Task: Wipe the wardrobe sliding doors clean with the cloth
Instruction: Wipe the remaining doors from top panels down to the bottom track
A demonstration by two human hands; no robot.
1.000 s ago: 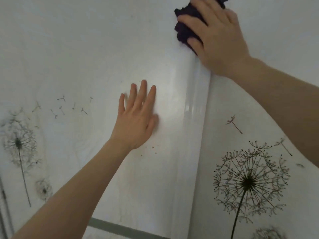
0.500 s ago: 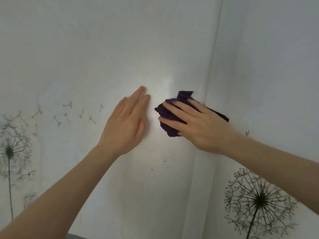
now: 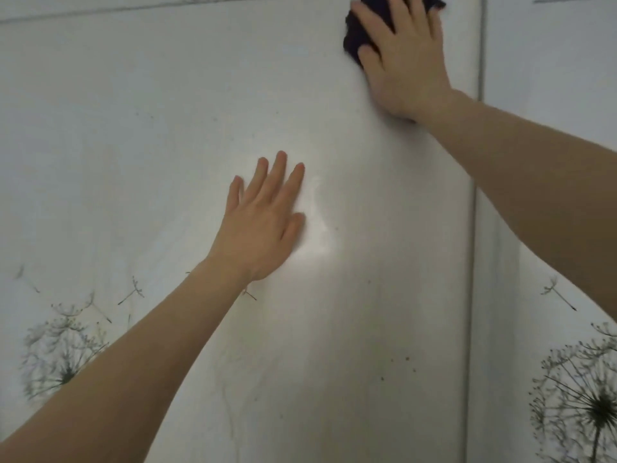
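Pressing dark cloth (image 3: 352,38) high on the sliding door (image 3: 167,95) with flat right hand (image 3: 405,61); resting left hand (image 3: 263,225), fingers straight, lower down, above dandelion print (image 3: 63,362)

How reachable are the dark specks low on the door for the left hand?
Probably yes: the left hand lies flat and empty on the door; only bare surface separates it from the specks.

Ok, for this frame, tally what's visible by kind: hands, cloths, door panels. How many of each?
Bare hands: 2, left hand and right hand
Dark purple fabric cloth: 1
Glossy white sliding doors: 2, left door panel and right door panel
Total: 5
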